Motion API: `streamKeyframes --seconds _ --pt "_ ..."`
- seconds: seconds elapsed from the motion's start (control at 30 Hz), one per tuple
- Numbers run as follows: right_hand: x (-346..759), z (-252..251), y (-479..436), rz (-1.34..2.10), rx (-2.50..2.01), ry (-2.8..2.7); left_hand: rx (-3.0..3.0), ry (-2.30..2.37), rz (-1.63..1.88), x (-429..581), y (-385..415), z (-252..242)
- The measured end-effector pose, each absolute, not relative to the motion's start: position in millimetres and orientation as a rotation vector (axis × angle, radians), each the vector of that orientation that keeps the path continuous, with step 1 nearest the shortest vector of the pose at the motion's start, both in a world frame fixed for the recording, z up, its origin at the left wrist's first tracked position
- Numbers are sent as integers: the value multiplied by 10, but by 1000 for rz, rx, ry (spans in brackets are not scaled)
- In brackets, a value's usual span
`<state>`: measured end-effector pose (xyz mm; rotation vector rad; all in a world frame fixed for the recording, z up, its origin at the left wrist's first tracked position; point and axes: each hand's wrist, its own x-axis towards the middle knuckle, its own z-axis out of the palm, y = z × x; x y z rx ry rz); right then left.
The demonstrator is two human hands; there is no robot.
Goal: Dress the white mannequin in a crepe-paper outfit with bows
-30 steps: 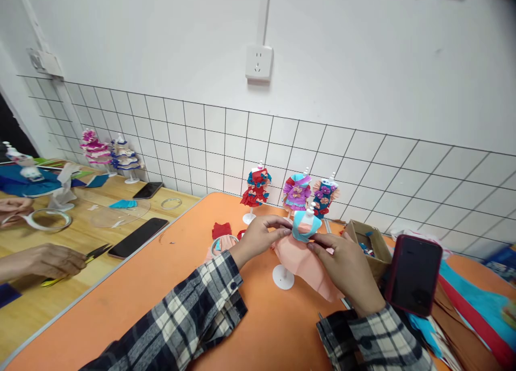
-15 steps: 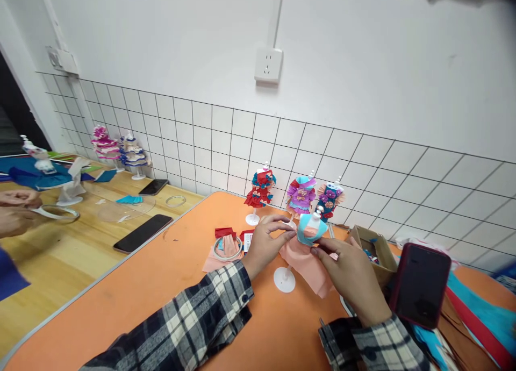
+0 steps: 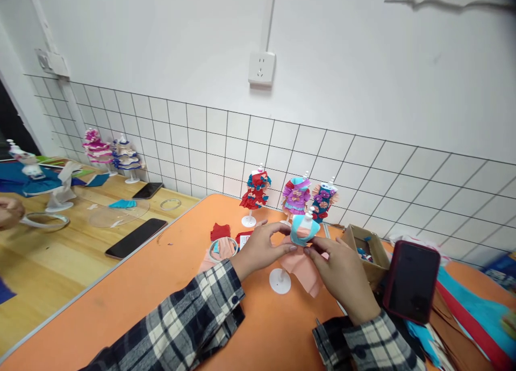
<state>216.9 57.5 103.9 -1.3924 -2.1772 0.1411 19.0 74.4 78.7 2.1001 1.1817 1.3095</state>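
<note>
A small white mannequin [image 3: 308, 216] on a round white stand [image 3: 279, 281] wears a light-blue and peach top [image 3: 305, 230]. Around its waist hangs a peach crepe-paper skirt [image 3: 304, 271]. My left hand [image 3: 260, 248] pinches the skirt's upper edge at the left side of the waist, thumb and fingers closed. On the right side, my right hand [image 3: 342, 266] pinches the same edge below the blue top, its fingers partly hiding the waist. Just left of my left hand, a tape roll [image 3: 223, 249] lies on peach paper, beside red scraps [image 3: 220, 232].
Dressed mannequins stand behind: a red one [image 3: 256, 191], a purple one [image 3: 296, 196] and a dark-blue one [image 3: 323, 199]. To the right are a cardboard box [image 3: 373, 255] and an upright phone [image 3: 411, 282]. Another person's hand [image 3: 10, 212] is at the far left, near a tape roll [image 3: 46, 220].
My left fingers have closed in at the waist, and the mannequin sits slightly lower in the view. The whole scene has shifted a little left. The other person's hand has moved left.
</note>
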Motion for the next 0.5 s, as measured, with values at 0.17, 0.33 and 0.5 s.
streamKeyframes --seconds 0.17,0.33,0.5 --pt "2165 1095 520 327 -1309 -2167 2170 1167 1201 31 768 865" --pt "2169 1159 484 467 -1316 -2118 2173 1043 1108 -112 803 890" --pt "2160 1295 387 485 -1215 -2065 1973 910 1090 -189 758 923"
